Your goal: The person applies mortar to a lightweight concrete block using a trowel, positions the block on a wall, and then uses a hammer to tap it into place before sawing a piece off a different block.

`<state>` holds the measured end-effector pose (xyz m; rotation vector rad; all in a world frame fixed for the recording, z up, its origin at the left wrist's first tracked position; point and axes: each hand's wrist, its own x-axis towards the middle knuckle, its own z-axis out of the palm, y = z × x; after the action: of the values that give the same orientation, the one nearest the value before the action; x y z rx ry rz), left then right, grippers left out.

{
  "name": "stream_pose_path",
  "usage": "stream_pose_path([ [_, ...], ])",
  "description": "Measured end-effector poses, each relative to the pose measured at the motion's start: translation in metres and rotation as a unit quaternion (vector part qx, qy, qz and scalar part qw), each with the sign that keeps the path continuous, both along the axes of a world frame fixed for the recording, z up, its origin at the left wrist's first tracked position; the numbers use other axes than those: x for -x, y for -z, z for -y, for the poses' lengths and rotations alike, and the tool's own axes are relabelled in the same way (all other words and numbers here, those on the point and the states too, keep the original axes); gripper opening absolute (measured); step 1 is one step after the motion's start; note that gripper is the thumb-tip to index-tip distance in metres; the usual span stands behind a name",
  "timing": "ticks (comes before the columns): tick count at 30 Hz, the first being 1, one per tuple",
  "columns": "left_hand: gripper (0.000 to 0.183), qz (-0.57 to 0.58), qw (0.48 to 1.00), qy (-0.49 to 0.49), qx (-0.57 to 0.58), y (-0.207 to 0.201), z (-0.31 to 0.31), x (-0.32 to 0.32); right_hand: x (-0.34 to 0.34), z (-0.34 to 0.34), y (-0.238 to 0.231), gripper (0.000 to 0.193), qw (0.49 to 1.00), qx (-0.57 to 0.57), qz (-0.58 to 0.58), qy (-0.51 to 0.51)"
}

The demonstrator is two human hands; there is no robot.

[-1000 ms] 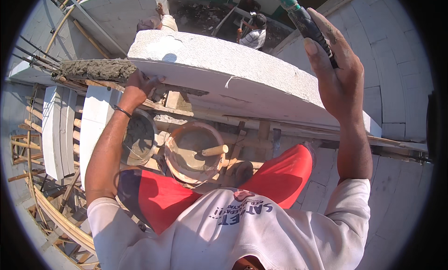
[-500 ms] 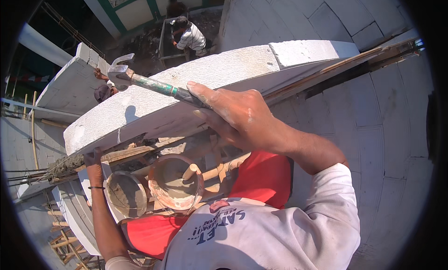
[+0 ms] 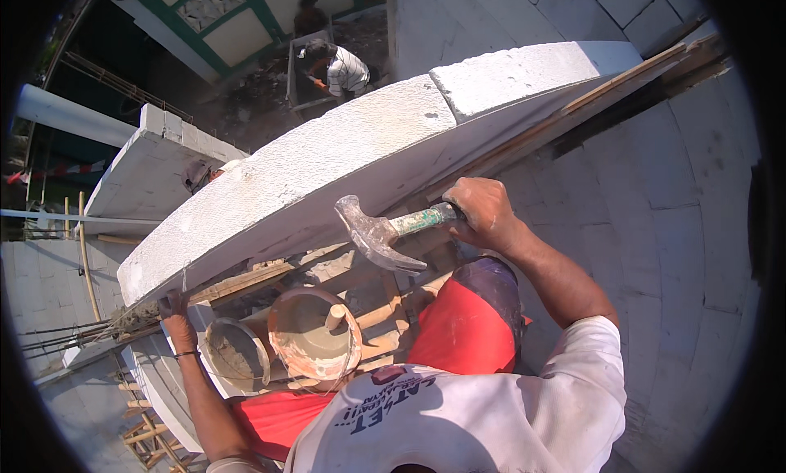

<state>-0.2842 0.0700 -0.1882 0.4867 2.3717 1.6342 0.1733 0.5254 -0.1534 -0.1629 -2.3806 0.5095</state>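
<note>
Block (image 3: pixel 303 166) runs on a slant, left to right, beyond the person's knees, butted at its right end to a second block (image 3: pixel 524 76). Step in hand looks like setting or steadying: left hand (image 3: pixel 173 306) is up at the near edge of the block's left end, right hand (image 3: pixel 483 207) has hammer (image 3: pixel 378 237). Right fingers are curled tight round the grip; hammer head sits on the near side, seemingly apart from the block. Left fingers look bent, spread can't be told, nor whether they press or just touch. Next move likely calls for a firm left hand, fingers kept out of the hammer's way, and a light tap, since block edges look chippable.

Hard to see: left fingertips in shadow, block's underside, grip end inside the right hand. Mortar (image 3: pixel 146 316) at left is partly covered. Co-worker (image 3: pixel 196 177) on the far side is mostly hidden by the block.
</note>
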Motion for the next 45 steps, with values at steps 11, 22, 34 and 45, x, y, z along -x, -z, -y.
stream_pose_path([
  [11, 0.040, 0.036, 0.999, 0.002, -0.024, 0.014, 0.029, 0.023, -0.030, -0.015, 0.046, 0.035, 0.996, 0.016, 0.007, 0.086],
  [22, 0.037, 0.031, 0.999, 0.020, -0.006, 0.019, 0.034, 0.027, -0.036, -0.026, 0.070, 0.027, 0.984, 0.043, 0.086, 0.152],
  [34, 0.034, 0.010, 0.999, 0.023, 0.020, 0.013, 0.037, 0.025, -0.031, -0.023, 0.057, 0.019, 0.985, 0.078, 0.016, 0.151],
  [45, 0.042, 0.021, 0.999, 0.002, -0.035, -0.002, -0.001, -0.008, -0.043, -0.016, 0.023, 0.021, 0.976, 0.186, 0.047, 0.103],
])
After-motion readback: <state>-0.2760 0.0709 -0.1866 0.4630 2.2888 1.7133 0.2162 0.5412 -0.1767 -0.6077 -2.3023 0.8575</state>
